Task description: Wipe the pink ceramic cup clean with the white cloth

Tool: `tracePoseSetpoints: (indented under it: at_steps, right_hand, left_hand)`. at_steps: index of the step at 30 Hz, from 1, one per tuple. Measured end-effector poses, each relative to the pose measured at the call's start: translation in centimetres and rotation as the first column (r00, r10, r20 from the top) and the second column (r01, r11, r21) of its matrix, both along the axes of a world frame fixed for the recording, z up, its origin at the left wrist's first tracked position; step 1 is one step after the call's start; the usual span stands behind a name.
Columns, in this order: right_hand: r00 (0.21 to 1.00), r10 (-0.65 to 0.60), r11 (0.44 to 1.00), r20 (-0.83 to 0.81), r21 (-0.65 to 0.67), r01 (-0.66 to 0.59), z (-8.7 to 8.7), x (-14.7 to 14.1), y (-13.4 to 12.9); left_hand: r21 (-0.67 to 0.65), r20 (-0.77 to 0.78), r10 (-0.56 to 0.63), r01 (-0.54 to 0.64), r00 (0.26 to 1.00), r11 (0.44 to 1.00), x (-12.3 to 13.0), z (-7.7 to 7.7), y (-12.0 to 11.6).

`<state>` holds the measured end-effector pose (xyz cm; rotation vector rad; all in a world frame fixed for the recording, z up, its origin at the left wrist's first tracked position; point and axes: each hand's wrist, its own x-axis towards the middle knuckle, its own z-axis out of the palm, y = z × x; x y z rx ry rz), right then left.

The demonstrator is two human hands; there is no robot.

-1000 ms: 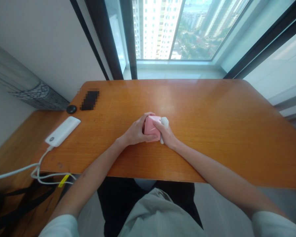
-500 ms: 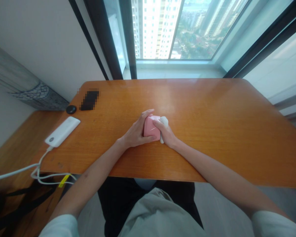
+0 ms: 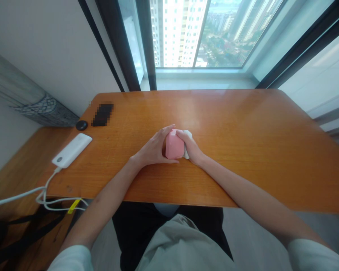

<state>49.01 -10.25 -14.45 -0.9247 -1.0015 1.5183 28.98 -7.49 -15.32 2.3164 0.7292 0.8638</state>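
A matte pink rounded block (image 3: 174,146) sits at centre, a white crumpled lump (image 3: 187,142) just right of it (the only pink in view). A glossy orange wooden desktop (image 3: 223,109) shows fine streaked grain; at lower left lie a white slab power bank (image 3: 72,150) and a yellow cable tag (image 3: 74,206).

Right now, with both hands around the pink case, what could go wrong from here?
The white piece sits half-hidden under the right hand beside the pink case, so it may slip free. The left hand holds only the case's other side, so the case could tip onto the smooth table.
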Motion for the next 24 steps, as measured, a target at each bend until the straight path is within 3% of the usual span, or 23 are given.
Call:
tracePoseSetpoints:
  at_steps: [7, 20, 24]
  right_hand:
    - [0.996, -0.060, 0.998, 0.065, 0.035, 0.058, 0.1, -0.2, -0.5]
    - [0.958, -0.135, 0.968, 0.254, 0.242, 0.072, -0.8, 0.0, -1.4]
    - [0.953, -0.140, 0.968, 0.267, 0.241, 0.074, -0.6, 0.2, -1.3]
  left_hand:
    - [-0.041, 0.047, 0.016, -0.015, 0.999, 0.999, 0.4, -0.1, -0.2]
    - [0.160, 0.108, -0.096, 0.078, 0.990, 0.984, 0.3, -1.4, 0.5]
    - [0.162, 0.082, -0.084, 0.070, 0.993, 0.984, 0.3, -1.3, 0.3]
